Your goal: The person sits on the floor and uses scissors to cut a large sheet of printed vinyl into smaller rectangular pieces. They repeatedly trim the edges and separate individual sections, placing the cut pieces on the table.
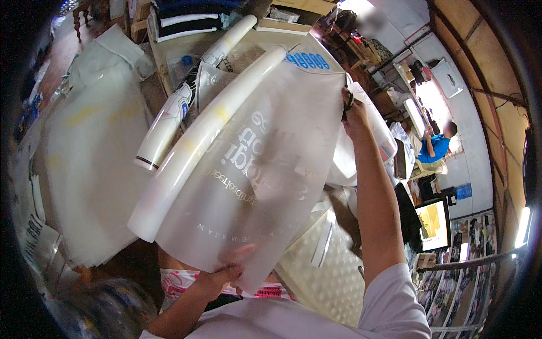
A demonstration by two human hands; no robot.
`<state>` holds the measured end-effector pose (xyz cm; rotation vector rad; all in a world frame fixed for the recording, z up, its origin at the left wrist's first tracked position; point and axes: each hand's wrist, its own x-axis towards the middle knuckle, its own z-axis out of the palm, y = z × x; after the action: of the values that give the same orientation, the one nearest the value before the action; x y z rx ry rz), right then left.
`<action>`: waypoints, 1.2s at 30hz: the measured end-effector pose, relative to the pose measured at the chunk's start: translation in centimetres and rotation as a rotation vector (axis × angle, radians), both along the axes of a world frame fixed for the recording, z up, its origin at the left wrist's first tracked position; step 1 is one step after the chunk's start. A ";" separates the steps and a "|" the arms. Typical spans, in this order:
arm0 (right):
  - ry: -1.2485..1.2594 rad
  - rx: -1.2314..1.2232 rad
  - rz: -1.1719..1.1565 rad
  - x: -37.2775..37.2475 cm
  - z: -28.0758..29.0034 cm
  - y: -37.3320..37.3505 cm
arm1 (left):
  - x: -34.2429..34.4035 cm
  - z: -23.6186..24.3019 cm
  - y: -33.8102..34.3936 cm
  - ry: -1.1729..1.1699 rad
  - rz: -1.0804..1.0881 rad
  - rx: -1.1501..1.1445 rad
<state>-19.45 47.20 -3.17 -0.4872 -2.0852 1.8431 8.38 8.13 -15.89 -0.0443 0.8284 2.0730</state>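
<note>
A translucent film sheet [282,164] printed with white lettering spreads across the middle, its left side wound into a thick roll [197,141]. At the near edge of the sheet, my left hand [217,281] grips the film, with some fingers behind it and seen through it. My right arm reaches forward along the sheet's right edge. Closed around black-handled scissors [348,103], my right hand [357,120] is at the far right corner of the film. The scissor blades are mostly hidden. Blue oval prints [307,60] show at the far end, just left of the scissors.
Another printed roll [169,121] lies beyond the film roll. Stacked translucent sheets [93,164] hang at the left. A quilted cream pad [327,271] lies below the film at right. Further right are a lit monitor [433,226] and a seated person in blue [436,144].
</note>
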 end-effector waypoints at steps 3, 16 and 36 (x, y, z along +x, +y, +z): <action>0.090 0.000 0.031 0.6 -0.9 1.0 | 0.1 -0.8 0.0 -0.013 0.078 0.103; 0.024 -0.143 0.056 25.6 -0.9 -9.1 | -4.2 8.4 7.4 0.840 0.116 -0.096; -0.118 -0.130 0.022 43.7 -5.5 -10.6 | -25.2 19.9 31.6 1.572 0.181 -0.692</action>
<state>24.28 36.63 -8.72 -0.6222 -2.0606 2.0164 -16.78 39.77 4.06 1.2878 2.4555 1.5491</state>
